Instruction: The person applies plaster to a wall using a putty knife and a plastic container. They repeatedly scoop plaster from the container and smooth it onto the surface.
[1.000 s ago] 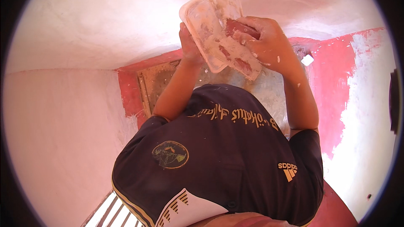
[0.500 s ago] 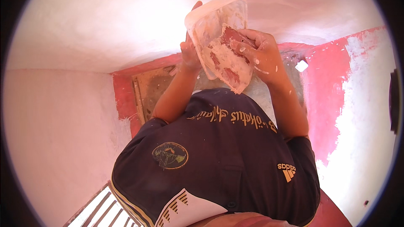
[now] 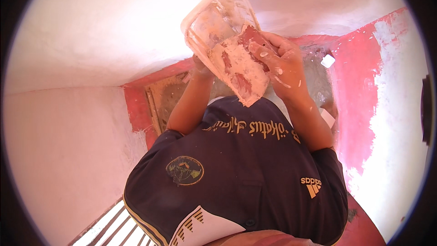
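My left hand [image 3: 200,65] is mostly hidden behind a clear plastic tub [image 3: 195,20], holding it up from below and behind. The tub is tilted, its opening turned toward me, with pale putty smeared over its inside. A flat reddish-brown putty spreader [image 3: 243,83], thickly coated in pale putty, is gripped at its upper right edge by my right hand [image 3: 284,61]. It overlaps the tub's near right rim; whether they touch is hard to tell. Spots of putty stick to the right hand's fingers and back.
In front stands a pale plastered wall [image 3: 114,32] with a red band along its foot. A red and white side wall [image 3: 359,91] rises at the right. On the floor lie a small white object [image 3: 327,61] and a wooden frame piece [image 3: 154,102]. A barred opening [image 3: 114,228] shows lower left.
The tub has tipped and shifted up and to the left, so its inside shows more and my left fingers have gone out of sight. The spreader has moved slightly left.
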### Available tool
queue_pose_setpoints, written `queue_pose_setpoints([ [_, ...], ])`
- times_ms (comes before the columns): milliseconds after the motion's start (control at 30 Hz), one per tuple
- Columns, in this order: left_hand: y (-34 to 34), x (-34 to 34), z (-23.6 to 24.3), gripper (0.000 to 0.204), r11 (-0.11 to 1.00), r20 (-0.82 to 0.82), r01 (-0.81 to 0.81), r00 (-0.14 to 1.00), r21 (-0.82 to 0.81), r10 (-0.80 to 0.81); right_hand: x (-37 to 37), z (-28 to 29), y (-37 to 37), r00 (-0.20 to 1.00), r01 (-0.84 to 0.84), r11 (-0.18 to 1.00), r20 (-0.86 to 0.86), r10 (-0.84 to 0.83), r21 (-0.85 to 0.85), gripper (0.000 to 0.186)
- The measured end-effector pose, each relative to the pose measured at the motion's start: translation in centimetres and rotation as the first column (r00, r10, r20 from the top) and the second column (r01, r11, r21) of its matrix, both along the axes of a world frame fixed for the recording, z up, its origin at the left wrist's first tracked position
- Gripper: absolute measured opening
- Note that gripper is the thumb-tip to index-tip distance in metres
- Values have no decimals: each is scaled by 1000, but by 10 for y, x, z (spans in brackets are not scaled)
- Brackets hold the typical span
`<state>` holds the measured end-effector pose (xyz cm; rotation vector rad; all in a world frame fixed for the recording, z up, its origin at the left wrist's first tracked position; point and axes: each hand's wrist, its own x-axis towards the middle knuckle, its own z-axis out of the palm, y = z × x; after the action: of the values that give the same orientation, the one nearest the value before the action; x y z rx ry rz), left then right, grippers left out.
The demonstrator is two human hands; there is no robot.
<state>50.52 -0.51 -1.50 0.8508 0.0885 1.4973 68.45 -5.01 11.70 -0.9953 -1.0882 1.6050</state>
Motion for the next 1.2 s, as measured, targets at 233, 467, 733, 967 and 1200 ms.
queue_pose_setpoints([
  [233,3,48,10,92,994,10,114,993,-4,-114,37,2,9,998,21,995,-57,-16,93,34],
  [467,-7,82,2,84,963,212,270,940,9,-265,61,0,8,998,48,982,-46,-41,181,34],
  [733,-18,113,10,78,995,32,17,999,-96,-14,109,0,-3,986,60,978,141,-90,201,30],
  [967,-14,116,27,78,984,-108,-102,990,-143,87,120,-10,-7,947,-43,947,314,-62,318,32],
  [1200,-25,120,35,79,964,-218,-178,967,-198,133,112,-7,-8,988,44,959,132,-84,281,33],
])
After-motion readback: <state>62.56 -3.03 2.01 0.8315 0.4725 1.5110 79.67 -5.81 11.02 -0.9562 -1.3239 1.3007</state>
